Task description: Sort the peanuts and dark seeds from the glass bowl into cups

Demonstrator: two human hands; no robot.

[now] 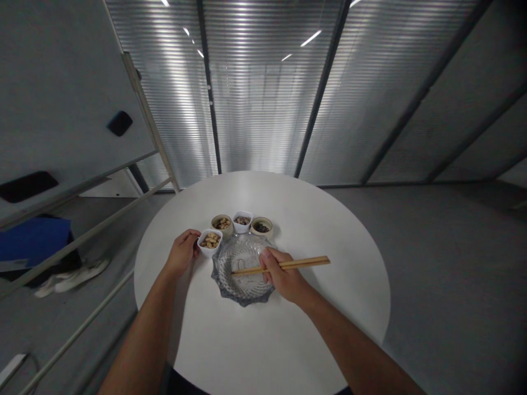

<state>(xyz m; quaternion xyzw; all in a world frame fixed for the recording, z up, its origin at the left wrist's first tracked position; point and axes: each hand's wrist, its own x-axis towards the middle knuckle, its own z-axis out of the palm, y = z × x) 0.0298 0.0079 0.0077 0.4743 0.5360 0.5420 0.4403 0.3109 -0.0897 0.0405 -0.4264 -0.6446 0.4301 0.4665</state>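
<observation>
My right hand (281, 274) is closed round a pair of wooden chopsticks (307, 262). They point left, with their tips over the left part of a clear glass bowl (246, 299) with a scalloped rim. Inside that bowl I make out no food. My left hand (184, 253) has its fingers curled against the left side of a square white bowl (209, 250) of pale nuts (211, 240). Behind the glass bowl stand a beige bowl of nuts (222, 223), a white bowl of dark mixed bits (242, 220) and a beige bowl of dark pieces (262, 226).
Everything stands on a round white table (321, 219). To the left are a whiteboard (74, 77) on a metal frame, a blue object (35, 241) and white shoes (82, 275) on the floor. A glass wall with blinds (263, 109) rises behind the table.
</observation>
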